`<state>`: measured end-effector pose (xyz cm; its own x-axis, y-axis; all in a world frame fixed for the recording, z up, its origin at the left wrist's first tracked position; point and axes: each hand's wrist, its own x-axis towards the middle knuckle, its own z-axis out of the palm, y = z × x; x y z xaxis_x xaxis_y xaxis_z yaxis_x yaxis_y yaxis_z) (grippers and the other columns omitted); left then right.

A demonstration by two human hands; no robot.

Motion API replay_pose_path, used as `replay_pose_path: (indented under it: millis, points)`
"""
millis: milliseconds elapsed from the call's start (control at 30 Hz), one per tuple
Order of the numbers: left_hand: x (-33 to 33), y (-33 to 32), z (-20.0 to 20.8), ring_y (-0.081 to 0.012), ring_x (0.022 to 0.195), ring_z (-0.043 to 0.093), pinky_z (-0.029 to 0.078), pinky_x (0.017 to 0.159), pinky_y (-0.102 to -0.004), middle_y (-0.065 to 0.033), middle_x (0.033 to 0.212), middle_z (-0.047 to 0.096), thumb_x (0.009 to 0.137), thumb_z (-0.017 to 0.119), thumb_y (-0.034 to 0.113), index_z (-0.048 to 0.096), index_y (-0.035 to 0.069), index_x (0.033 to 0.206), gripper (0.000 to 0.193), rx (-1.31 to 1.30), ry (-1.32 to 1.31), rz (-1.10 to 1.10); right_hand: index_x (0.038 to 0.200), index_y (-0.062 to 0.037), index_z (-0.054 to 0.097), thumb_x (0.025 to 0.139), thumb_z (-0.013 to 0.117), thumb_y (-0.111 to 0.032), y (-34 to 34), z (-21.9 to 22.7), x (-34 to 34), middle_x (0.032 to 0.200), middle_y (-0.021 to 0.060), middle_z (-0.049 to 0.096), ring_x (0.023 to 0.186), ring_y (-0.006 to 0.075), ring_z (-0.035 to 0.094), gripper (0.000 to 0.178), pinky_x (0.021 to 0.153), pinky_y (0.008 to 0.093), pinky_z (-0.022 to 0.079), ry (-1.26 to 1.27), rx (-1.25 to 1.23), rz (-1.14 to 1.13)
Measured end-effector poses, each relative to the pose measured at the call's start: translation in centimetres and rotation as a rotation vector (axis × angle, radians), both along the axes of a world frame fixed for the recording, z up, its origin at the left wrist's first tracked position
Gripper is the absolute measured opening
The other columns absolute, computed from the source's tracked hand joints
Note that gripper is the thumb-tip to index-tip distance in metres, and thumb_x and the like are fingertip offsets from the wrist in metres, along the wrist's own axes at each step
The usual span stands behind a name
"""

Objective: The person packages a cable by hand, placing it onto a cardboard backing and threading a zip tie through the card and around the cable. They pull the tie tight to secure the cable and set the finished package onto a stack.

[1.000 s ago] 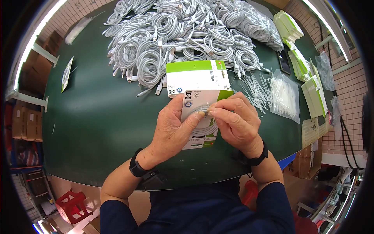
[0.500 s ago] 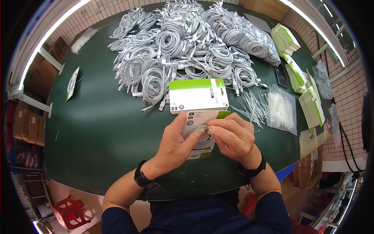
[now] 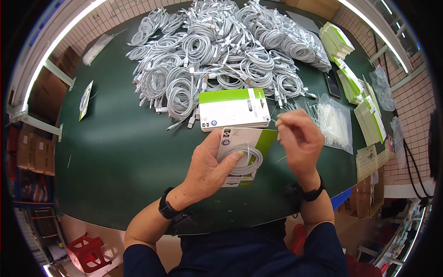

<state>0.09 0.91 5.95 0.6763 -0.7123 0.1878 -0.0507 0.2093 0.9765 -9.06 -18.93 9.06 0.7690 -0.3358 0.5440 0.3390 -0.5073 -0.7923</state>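
Note:
My left hand [image 3: 205, 164] grips a white and green packaging card [image 3: 262, 137], its thumb pressing on a coil of grey cable [image 3: 258, 162] that lies against the card's face. A thin white cable tie [image 3: 248, 150] stands across the coil's upper side. Apart from the card, to its right, my right hand [image 3: 301, 141] is raised with fingers curled and their tips pinched together; whether anything thin is between them I cannot make out. Just beyond the held card lies a stack of similar cards [image 3: 230, 109].
A large heap of coiled grey cables [image 3: 198, 51] covers the far middle of the green table [image 3: 110, 161]. At right are a bag of white cable ties [image 3: 334, 122], a phone [image 3: 332, 84] and card stacks [image 3: 369, 120]. One card with a cable [image 3: 86, 100] stands at far left.
My right hand has left the cable coil and moved right and slightly up, fingers still pinched. My left hand keeps the card and coil in place, and the tie across the coil now shows.

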Motion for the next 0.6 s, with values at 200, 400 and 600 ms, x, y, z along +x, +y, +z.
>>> replay_pose_path:
  millis: [200,400,600]
  points:
    - [-0.5,0.3,-0.2,-0.0166,0.096,0.07,0.056,0.085,-0.0321,-0.013,0.105,0.072,0.095,0.069,0.007,0.058,-0.002,0.122,0.03,0.023,0.006,-0.065,0.104,0.0014,0.071,0.097,0.07,-0.011,-0.6,-2.1,1.1,0.096,0.0062,0.071,0.08,0.0096,0.066,0.015,0.071,0.0249,0.055,0.547,0.968,0.449]
    - [-0.7,0.3,-0.2,-0.0161,0.093,0.069,0.057,0.083,-0.0316,-0.0128,0.104,0.072,0.095,0.069,0.008,0.058,-0.002,0.119,0.028,0.018,0.019,-0.078,0.096,-0.0004,0.069,0.091,0.078,-0.016,-0.9,-3.1,1.0,0.097,0.0052,0.07,0.082,0.0107,0.067,0.018,0.073,0.0242,0.055,0.55,1.018,0.596]
    - [-0.3,0.9,-0.2,-0.016,0.109,0.066,0.054,0.096,-0.032,-0.0128,0.121,0.067,0.1,0.065,0.006,0.052,-0.004,0.129,0.034,0.13,-0.019,-0.176,0.087,-0.0038,0.065,0.087,0.082,-0.017,-1.5,-3.6,1.3,0.092,0.0026,0.067,0.08,0.01,0.065,0.021,0.072,0.0234,0.055,0.587,0.985,0.668]
